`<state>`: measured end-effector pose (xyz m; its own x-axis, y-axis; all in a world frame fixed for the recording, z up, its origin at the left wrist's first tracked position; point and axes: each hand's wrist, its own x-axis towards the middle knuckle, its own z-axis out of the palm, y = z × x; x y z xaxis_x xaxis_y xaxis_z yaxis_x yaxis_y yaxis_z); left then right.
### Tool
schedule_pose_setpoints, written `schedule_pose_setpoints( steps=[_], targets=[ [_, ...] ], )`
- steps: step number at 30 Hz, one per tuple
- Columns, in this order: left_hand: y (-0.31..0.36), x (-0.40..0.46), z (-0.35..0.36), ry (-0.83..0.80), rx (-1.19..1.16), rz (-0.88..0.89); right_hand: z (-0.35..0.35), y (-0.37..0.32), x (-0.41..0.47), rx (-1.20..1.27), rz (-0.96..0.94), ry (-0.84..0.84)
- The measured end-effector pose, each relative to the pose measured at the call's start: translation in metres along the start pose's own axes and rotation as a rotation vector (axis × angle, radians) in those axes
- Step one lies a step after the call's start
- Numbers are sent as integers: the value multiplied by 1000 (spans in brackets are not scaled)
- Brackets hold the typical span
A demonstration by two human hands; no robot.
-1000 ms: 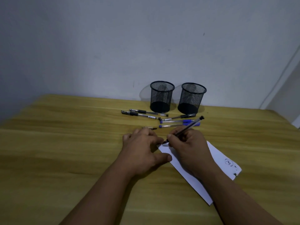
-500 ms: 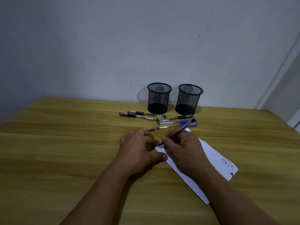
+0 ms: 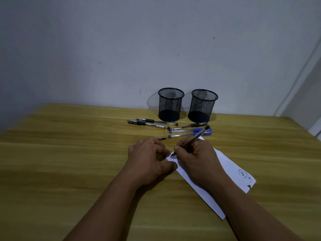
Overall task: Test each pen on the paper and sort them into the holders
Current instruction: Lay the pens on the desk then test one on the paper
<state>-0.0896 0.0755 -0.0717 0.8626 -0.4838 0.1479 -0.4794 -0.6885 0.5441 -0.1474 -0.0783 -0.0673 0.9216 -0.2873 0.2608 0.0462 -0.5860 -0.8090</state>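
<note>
Head view, the only one: right hand [image 3: 196,159] closed in a writing grip on a slim pen [image 3: 198,136], tip down on the near-left corner of the white paper [image 3: 231,173], cap end angled up and away toward the holders. Left hand [image 3: 149,159] curled loosely beside it, fingertips pinning the sheet's corner, nothing visibly held. Likely a light, stiff, smooth-barrelled thing, easy to roll; best taken low on the barrel near the tip for writing, then mid-barrel for a drop into a cup. Paper thin and prone to sliding on the wooden table [image 3: 69,171], hence the pinning. Just beyond the hands, a small dark cap [image 3: 160,138], apparently off the pen in use. Further back, untested: two black pens [image 3: 151,124] lying to the left, one black pen [image 3: 191,126] and two blue pens [image 3: 187,133] to the right, close together and partly touching. Behind them, left holder [image 3: 171,105] and right holder [image 3: 203,106], black mesh, upright, near the wall, seemingly empty. Plenty of bare table left and right; table's right edge well apart. Main hazards, at a guess: brushing the loose pens on the reach to a cup, or tipping a light mesh cup.
</note>
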Motion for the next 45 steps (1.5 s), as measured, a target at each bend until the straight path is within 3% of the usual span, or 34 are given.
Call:
schedule_pose_setpoints(
  steps=[11,45],
  targets=[
    [0,0,1,45,-144,-40,-1,-2,0,86,34,2],
    [2,-2,-1,16,-147,-38,-4,-2,0,101,67,22]
  ],
)
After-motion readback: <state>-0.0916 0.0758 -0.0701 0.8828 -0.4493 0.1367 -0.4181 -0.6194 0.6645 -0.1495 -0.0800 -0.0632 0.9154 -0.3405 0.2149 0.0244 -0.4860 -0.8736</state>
